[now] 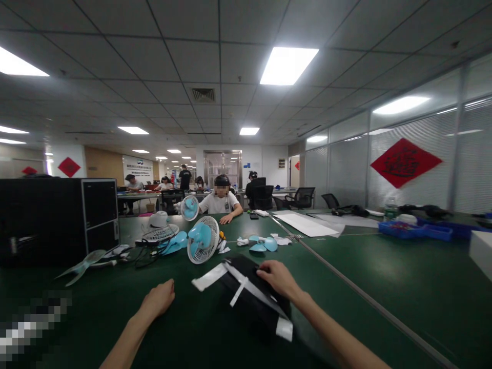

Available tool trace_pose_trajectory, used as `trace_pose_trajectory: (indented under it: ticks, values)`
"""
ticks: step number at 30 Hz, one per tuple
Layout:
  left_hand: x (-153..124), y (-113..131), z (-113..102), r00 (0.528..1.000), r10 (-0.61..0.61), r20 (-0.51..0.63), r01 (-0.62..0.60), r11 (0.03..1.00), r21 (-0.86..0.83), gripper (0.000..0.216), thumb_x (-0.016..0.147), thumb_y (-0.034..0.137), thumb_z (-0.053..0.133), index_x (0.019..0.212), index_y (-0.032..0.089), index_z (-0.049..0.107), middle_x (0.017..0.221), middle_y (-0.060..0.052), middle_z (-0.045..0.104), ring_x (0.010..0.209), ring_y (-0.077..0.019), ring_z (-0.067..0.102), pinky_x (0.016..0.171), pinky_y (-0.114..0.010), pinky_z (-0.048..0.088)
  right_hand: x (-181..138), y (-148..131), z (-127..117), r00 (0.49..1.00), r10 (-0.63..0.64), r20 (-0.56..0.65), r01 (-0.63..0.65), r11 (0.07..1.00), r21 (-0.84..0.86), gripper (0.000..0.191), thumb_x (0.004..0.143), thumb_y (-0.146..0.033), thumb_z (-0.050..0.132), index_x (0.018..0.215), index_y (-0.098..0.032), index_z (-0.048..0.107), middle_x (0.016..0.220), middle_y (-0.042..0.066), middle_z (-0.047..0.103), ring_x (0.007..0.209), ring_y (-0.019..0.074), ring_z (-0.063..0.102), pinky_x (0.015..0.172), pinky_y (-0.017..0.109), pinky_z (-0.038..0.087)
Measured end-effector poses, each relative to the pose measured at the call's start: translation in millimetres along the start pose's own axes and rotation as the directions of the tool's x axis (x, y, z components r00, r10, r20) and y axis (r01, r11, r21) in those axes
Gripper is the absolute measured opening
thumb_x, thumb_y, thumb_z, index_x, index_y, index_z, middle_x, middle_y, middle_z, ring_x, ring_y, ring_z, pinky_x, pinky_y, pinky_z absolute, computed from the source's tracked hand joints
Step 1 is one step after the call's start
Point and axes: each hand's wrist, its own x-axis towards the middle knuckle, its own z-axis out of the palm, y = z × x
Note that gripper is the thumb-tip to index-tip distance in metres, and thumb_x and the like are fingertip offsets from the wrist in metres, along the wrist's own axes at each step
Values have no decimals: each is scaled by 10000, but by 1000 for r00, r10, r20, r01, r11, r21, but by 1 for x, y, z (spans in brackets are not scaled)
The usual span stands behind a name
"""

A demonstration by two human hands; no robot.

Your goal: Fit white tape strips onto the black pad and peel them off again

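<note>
A black, bag-like package (248,302) with white strips across it lies tilted in front of me on the green table; I cannot tell its exact kind. My right hand (280,278) grips its upper right edge, thumb and fingers bent over the black surface. One white strip (210,278) sticks out at its far left end, and another white piece (284,328) hangs at the near right corner. Apart from the package, to its left, my left hand (158,300) rests low over the table with curled fingers. Nothing shows in it, though its fingertips are hidden.
Fan parts stand beyond the package: a fan head with blue blades (203,240), loose blue blades (263,243) and a white fan base (158,220). A black computer case (100,215) stands left. Across the table sits a person (221,202). White sheets (305,224) and blue trays (400,230) lie right.
</note>
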Motion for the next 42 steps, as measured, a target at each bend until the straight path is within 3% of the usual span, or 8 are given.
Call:
trace_pose_trajectory:
  ticks: [5,8,13,18,28,33,37,42]
  values:
    - [-4,2,-3,1000,5,13,-5,1000,-27,157,866,219,371,900,208,523,976,-90,662,835,-200,644,642,-278,445,-17,83,-52,961,262,-93,-267,963,-44,338,828,-412,479,871,-169,710,928,103,722,833,224,644,651,265,424]
    - [-3,1,-2,1000,4,8,-4,1000,-30,161,861,221,370,891,204,527,960,-93,665,824,-207,642,649,-291,449,-36,128,-79,881,451,-144,-468,876,-116,341,821,-423,482,903,-184,712,973,106,720,869,245,655,660,281,441]
    - [2,-5,2,999,18,34,-16,998,-59,167,862,237,368,893,204,528,971,-92,665,818,-196,640,654,-284,455,-64,168,-106,790,590,-165,-612,774,-164,345,820,-433,458,898,-215,714,998,102,712,893,274,661,652,322,463]
    - [4,-8,3,998,14,54,-10,998,-64,170,862,236,354,891,204,518,975,-93,661,815,-198,636,658,-291,456,-69,176,-107,758,629,-170,-651,743,-155,316,802,-425,481,847,-219,716,967,113,715,894,299,661,663,353,475]
    - [-1,-3,-1,999,14,49,-11,998,-59,153,863,238,383,916,203,522,989,-94,659,831,-192,638,649,-278,459,-64,189,-94,786,582,-209,-618,752,-229,315,839,-389,457,821,-183,694,953,155,690,895,294,651,692,361,467]
    - [0,-4,0,999,20,32,-19,999,-35,151,863,229,374,887,203,520,967,-90,666,822,-199,642,640,-284,451,-71,178,-96,785,540,-304,-619,714,-328,385,864,-453,413,903,-154,652,989,195,660,900,313,646,721,398,463]
    - [4,-7,4,999,29,38,-27,998,-54,152,862,238,373,886,202,519,968,-91,664,814,-192,641,637,-280,452,-88,171,-95,769,587,-255,-639,727,-252,429,851,-538,386,840,-180,622,880,165,690,784,310,666,659,404,470]
    - [7,-8,5,998,23,56,-20,998,-51,165,863,247,369,918,201,517,984,-105,663,814,-200,642,644,-291,452,-104,173,-89,763,632,-139,-646,757,-101,394,761,-585,492,777,-218,633,812,125,706,749,288,677,624,374,476]
